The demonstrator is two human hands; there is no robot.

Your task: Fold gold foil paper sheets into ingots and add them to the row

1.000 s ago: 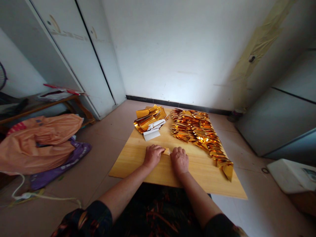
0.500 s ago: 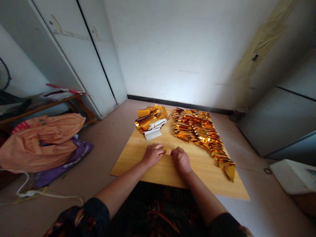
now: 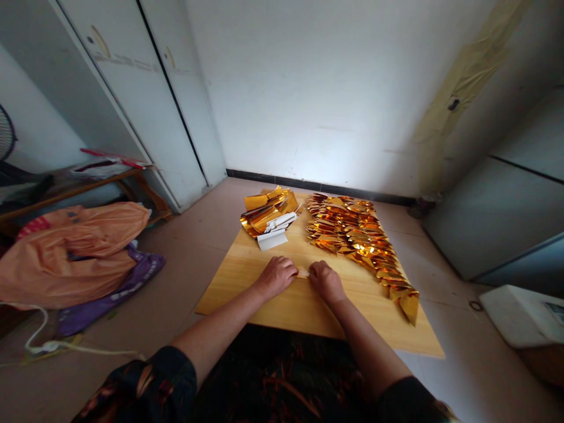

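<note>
Both my hands rest knuckles up on a wooden board (image 3: pixel 282 305) across my lap. My left hand (image 3: pixel 277 276) and my right hand (image 3: pixel 326 281) press a small folded gold paper (image 3: pixel 302 272) between them, fingers curled down on it. Only a sliver of that paper shows. Beyond my left hand lies a loose pile of flat gold sheets (image 3: pixel 269 215) with white backs. Beyond my right hand, several folded gold pieces (image 3: pixel 356 235) lie in overlapping rows that run to the board's right edge.
An orange plastic bag (image 3: pixel 70 252) and a purple bag (image 3: pixel 114 288) lie on the tiled floor at the left. White cabinet doors (image 3: pixel 145 106) stand behind them. A white box (image 3: pixel 524 314) sits at the right. A white cord (image 3: pixel 66 346) trails on the floor.
My hands have drawn slightly closer together over the small gold paper and shifted a little away from me. The piles have not moved.
</note>
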